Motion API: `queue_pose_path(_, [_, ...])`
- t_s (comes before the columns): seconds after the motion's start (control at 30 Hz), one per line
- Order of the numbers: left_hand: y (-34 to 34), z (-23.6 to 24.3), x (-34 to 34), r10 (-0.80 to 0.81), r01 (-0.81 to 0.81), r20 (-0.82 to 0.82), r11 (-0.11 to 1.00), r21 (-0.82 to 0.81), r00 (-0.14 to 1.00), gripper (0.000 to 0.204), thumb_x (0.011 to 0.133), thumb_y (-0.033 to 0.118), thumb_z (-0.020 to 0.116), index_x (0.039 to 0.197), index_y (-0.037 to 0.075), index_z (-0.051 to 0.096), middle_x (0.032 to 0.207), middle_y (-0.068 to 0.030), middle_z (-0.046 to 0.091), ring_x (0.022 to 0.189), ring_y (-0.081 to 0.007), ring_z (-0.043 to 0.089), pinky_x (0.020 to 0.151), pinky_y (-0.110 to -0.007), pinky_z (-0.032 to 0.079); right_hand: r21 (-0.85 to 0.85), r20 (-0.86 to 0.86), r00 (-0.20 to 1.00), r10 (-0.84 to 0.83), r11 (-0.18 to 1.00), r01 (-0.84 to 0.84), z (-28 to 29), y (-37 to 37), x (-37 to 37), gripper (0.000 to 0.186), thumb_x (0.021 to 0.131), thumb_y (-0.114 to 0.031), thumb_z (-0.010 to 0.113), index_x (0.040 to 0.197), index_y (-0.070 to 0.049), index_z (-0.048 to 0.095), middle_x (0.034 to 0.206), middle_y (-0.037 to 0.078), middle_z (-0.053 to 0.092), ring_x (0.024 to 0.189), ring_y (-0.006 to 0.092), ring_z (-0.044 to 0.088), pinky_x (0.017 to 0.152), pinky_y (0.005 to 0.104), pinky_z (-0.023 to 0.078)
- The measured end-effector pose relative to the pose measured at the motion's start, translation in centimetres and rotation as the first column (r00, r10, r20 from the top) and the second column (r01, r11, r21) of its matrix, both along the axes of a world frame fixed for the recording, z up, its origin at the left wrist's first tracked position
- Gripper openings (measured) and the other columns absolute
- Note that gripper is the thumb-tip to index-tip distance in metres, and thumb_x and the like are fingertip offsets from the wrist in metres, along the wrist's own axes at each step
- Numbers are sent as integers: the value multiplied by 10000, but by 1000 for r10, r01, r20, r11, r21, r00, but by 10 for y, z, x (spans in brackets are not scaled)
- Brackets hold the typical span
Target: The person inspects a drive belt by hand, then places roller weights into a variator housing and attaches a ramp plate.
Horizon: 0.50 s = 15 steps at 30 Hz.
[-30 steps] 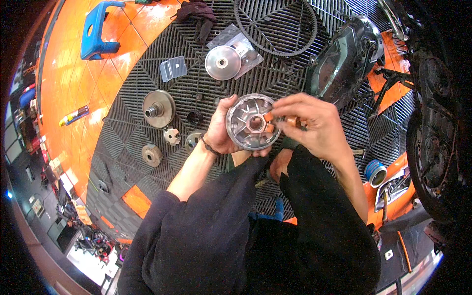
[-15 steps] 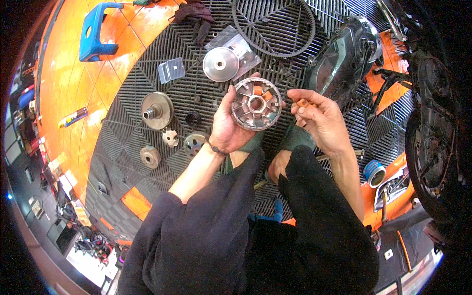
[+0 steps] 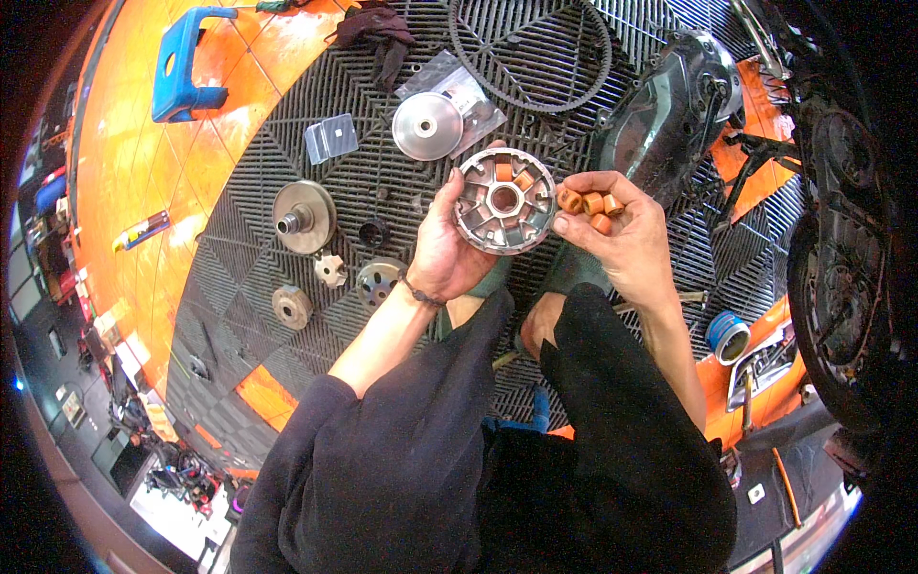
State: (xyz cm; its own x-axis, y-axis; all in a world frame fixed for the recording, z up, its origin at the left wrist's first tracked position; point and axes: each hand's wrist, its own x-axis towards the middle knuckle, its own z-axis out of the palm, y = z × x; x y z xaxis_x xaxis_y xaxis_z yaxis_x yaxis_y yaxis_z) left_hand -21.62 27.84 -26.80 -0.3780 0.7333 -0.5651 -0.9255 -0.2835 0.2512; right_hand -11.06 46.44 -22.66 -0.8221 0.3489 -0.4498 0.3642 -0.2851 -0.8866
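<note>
My left hand [image 3: 443, 234] is closed round the edge of a round metal variator housing [image 3: 483, 230], its slotted inner side facing up. Two orange rollers [image 3: 504, 169] sit in neighbouring slots at its far side; the other visible slots hold no roller. Close to the housing's right rim, my right hand [image 3: 626, 239] holds several orange rollers [image 3: 593, 203]. One of these is pinched between thumb and forefinger, and the others rest against the curled fingers. Beyond the housing, a smooth silver pulley disc [image 3: 427, 126] lies partly on a clear plastic bag [image 3: 483, 117].
Left on the black slatted mat lie a pulley with a shaft [image 3: 304, 218], a small metal plate [image 3: 331, 271], a ring [image 3: 292, 307] and a clutch part [image 3: 381, 282]. A drive belt [image 3: 598, 86] is at the back. A dark engine cover [image 3: 655, 115] and a wheel [image 3: 846, 277] stand right.
My right hand has turned and opened its palm upward, bringing several rollers into sight. The pinched roller is nearer the housing, which has tilted slightly and shifted a little right.
</note>
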Motion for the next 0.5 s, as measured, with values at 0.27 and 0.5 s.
queue_pose_path(0.27, [-2,1,1,10,-10,-13,1000,4,1000,660,1066,581,358,1539,124,408,1491,-136,546,1338,-303,569,1129,-518,458,-249,49,995,-85,964,95,-3,2,0,296,935,-39,709,1219,25,654,1029,69,715,820,74,638,695,210,522])
queue_pose_path(0.5, [-2,-2,3,16,-13,-51,998,55,999,595,1069,432,418,1585,151,329,1531,-145,499,1374,-319,531,1155,-530,426,-369,50,996,-79,925,92,-5,4,-2,274,1042,-166,579,1236,9,661,951,54,696,698,65,587,589,202,465])
